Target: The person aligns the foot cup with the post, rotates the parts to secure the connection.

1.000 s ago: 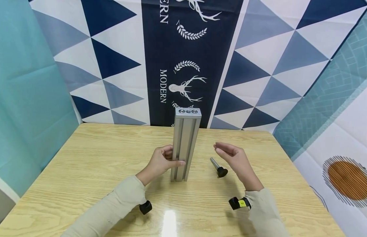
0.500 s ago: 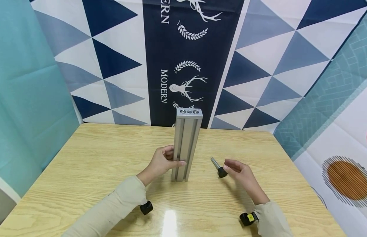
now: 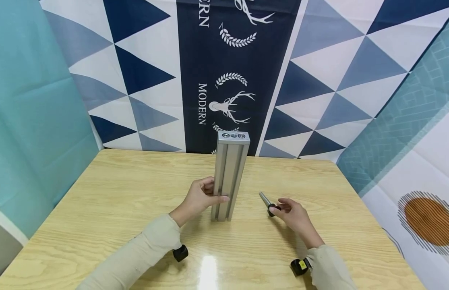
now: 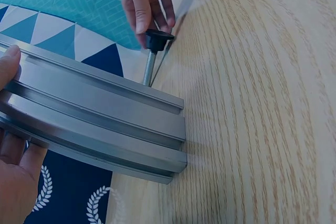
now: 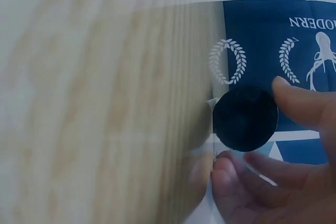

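In the head view, my left hand grips an aluminium extrusion profile that stands upright on the table, thumb across its front face. A pale end plate with several holes caps the top. To the right lies a levelling foot, a threaded steel rod with a round black base. My right hand is at the black base, its thumb over one side and fingers at the other. In the right wrist view, the thumb and fingers bracket the black disc at its edge.
Both hands work over a light wooden table. A patterned cloth backdrop rises at its far edge, with a teal cloth on the left. Black wrist cameras hang under both sleeves, close over the table.
My right hand has moved toward me and right, then closed its fingers around the levelling foot's base. The left hand and the profile keep their place.
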`<control>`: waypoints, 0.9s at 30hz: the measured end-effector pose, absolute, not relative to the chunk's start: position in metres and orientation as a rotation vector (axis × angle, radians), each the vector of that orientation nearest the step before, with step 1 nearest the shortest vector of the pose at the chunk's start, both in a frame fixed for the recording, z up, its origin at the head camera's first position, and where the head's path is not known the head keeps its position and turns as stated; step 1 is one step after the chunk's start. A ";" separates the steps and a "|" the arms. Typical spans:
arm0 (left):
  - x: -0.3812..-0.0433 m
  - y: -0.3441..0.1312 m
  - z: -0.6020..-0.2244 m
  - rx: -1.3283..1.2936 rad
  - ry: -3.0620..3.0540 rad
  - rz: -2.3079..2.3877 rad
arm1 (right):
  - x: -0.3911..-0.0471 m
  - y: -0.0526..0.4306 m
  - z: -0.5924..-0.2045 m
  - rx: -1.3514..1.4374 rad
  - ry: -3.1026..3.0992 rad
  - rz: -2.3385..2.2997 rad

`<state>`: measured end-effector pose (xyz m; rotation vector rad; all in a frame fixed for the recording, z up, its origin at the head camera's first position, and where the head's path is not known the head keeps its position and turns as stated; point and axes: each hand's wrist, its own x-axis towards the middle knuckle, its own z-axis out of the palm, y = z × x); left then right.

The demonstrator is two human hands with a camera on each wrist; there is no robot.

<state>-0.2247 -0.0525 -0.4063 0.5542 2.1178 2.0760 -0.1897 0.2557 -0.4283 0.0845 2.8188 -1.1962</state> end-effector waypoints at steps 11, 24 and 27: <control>-0.225 -0.053 -0.406 0.551 2.114 2.072 | -0.193 0.246 -0.425 0.151 2.825 -1.120; -0.218 -0.053 -0.392 0.521 2.109 2.050 | -0.192 0.251 -0.423 0.184 2.866 -1.258; -0.223 -0.053 -0.399 0.514 2.107 2.047 | -0.192 0.253 -0.420 0.153 2.876 -1.316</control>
